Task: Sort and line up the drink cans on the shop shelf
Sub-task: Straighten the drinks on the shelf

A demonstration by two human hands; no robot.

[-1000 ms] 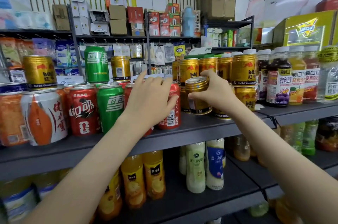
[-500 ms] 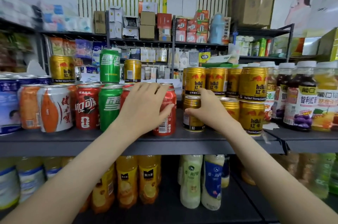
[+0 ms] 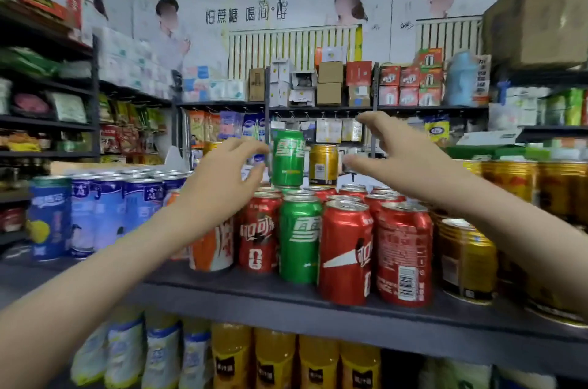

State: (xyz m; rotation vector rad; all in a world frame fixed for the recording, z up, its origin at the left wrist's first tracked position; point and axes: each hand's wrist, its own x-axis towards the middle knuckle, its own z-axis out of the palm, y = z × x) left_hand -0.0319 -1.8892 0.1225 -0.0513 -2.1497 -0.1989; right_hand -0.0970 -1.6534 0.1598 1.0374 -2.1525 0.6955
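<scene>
Tall green aluminium drink can (image 3: 288, 158) upright atop red cans (image 3: 345, 248), between hands. Left hand (image 3: 222, 180) curved, empty, just beside can's left side. Right hand (image 3: 401, 159) spread, empty, beyond gold can (image 3: 323, 164).

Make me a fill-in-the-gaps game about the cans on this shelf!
1. The top can between the left hand and right hand is coloured ___.
2. The shorter can beside it is coloured ___.
3. The front green can stands between two ___ cans.
4. The far-left cans are coloured ___.
Missing words: green, gold, red, blue.
</scene>
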